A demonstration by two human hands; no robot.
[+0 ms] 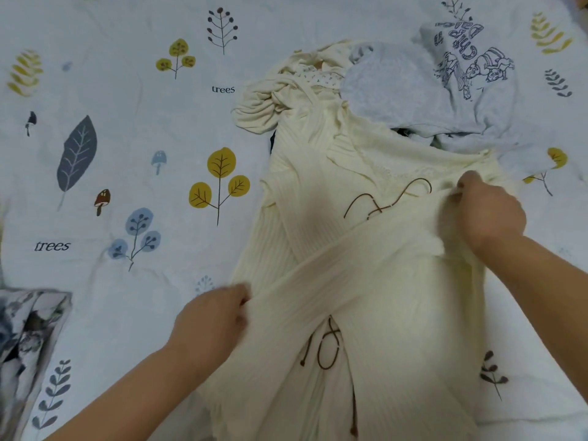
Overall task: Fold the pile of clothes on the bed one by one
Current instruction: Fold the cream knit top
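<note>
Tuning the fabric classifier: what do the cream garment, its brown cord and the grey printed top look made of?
Cream garment: looks like soft rib knit, matte; fine parallel ribs, drapes where both hands grip it.
Brown cord: thin round cord, possibly waxed cotton or faux leather; cannot tell which.
Grey printed top: seems fleecy jersey, matte, fuzzy surface with a dark line print.

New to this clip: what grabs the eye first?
A cream ribbed garment with brown cords fills the centre, stretched between the two hands: the left hand grips a band of it at lower left, the right hand pinches its edge at right. Behind it lies a rumpled pile with a grey printed sweatshirt at upper right, all on a leaf-patterned bedsheet.
</note>
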